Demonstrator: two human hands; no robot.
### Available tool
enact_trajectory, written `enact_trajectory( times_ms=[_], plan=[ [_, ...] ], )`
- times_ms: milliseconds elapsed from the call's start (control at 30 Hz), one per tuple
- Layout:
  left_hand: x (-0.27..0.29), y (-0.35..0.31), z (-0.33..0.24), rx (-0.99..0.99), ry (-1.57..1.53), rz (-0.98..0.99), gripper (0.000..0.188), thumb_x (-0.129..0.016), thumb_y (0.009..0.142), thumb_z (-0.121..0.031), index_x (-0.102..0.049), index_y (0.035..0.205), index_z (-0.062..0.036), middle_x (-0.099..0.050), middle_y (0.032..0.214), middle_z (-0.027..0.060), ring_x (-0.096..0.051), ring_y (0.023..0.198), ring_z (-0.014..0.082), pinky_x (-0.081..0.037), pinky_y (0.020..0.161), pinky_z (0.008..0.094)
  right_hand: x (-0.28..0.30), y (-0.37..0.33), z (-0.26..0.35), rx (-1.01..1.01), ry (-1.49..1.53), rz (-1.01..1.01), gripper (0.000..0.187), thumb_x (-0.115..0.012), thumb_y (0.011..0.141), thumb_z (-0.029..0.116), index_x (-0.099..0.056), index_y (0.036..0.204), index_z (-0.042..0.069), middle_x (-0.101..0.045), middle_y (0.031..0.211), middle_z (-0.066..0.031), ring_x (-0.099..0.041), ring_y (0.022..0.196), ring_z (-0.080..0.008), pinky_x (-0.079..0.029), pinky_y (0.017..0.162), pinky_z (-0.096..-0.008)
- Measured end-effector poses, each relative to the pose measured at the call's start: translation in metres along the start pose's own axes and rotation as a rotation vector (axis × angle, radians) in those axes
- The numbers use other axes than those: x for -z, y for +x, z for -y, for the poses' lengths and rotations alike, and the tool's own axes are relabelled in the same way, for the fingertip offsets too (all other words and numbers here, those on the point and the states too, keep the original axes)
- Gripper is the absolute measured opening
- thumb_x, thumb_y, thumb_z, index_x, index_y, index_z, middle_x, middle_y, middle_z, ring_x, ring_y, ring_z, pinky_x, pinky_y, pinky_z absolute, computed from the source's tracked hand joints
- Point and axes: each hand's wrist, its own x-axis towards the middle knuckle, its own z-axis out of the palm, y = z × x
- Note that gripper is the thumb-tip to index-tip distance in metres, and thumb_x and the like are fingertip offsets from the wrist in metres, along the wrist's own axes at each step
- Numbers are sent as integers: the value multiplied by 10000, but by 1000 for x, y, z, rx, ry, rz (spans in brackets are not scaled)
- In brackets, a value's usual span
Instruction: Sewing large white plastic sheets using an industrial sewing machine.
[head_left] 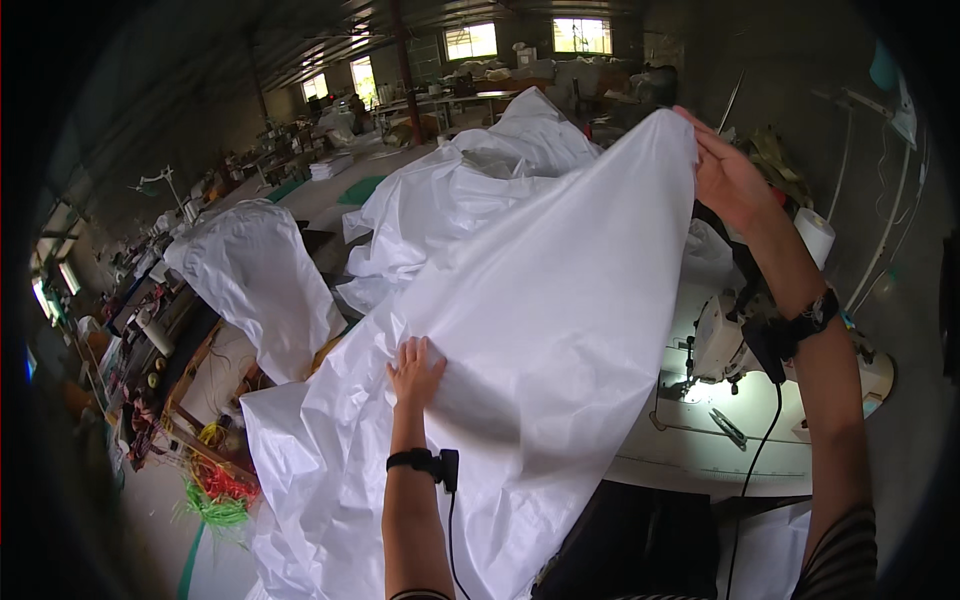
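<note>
A large sheet of white, slightly shiny fabric (560, 330) stretches across the middle, bunched in folds at the lower left. My right hand (728, 178) is raised at the upper right and pinches the sheet's top corner, pulling it taut. The fingertips there are partly behind the fabric. My left hand (415, 373) lies on the sheet with fingers spread, pressing creases into it. To the right, a sewing machine (722, 338) stands with its lamp lit beside the sheet's edge. Small thread snips (729, 428) lie on the white machine table (690, 458).
More white fabric (500, 150) is heaped beyond the sheet, and another white piece (258, 275) drapes at the left. A white thread cone (814, 238) stands behind the machine. Red and green strands (220, 490) hang at the lower left. Cables trail from both wrist straps.
</note>
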Motion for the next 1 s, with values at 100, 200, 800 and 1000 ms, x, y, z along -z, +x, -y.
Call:
enact_trajectory(
  times_ms=[100,200,800,1000],
  plan=[
    [6,5,-6,-90,-170,-134,550,-616,945,-262,-453,1447,-107,-378,1551,133,-331,1439,339,-281,1145,568,-44,8,9,43,-14,77,458,-481,1021,103,-432,1475,71,-519,1418,-57,-536,1238,-156,-447,1033,-327],
    [40,-50,-141,-185,-1113,-450,399,-541,952,-4,-509,1350,-14,-516,1386,146,-560,1205,296,-471,981,387,-38,22,25,158,-217,170,488,-475,987,44,-427,1473,48,-507,1432,-84,-527,1258,-166,-441,1033,-341],
    [124,-279,-51,120,-390,-867,841,-708,752,51,-340,1495,-91,-303,1567,195,-305,1440,419,-314,1159,504,-242,90,-18,674,-796,547,673,-497,827,-95,-386,1484,-1,-518,1425,-196,-506,1305,-242,-431,1064,-335],
    [120,-264,-5,332,-336,-841,872,-805,717,-18,-372,1472,-74,-305,1563,197,-300,1442,414,-326,1151,500,-256,63,-6,838,-1030,435,628,-520,833,-65,-444,1452,10,-577,1351,-186,-587,1166,-236,-499,937,-328]
  ],
)
